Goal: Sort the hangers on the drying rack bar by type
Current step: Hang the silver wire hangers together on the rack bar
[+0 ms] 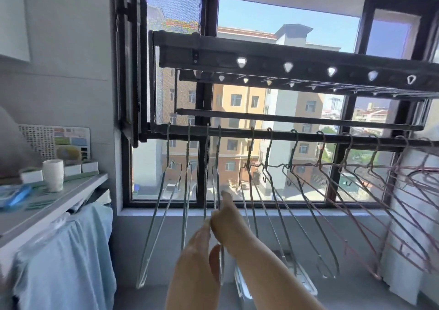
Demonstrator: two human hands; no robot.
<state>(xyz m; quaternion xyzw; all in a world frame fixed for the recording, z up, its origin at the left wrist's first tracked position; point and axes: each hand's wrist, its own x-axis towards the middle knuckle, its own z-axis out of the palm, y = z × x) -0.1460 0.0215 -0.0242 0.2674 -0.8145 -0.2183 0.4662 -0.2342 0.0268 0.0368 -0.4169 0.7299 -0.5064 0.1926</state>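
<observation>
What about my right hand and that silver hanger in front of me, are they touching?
Touching. In the head view the right hand curls its fingers around the wires of the silver hanger, no gap showing.

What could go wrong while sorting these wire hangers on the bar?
The green hangers and pink hangers overlap, shoulders crossing, so sliding one along the bar may drag or snag a neighbour. All hang by open hooks only. A tug from the right hand on the silver hanger might lift it off and drop it. The left hand crowds the same spot, so fingers could get pinched.
</observation>
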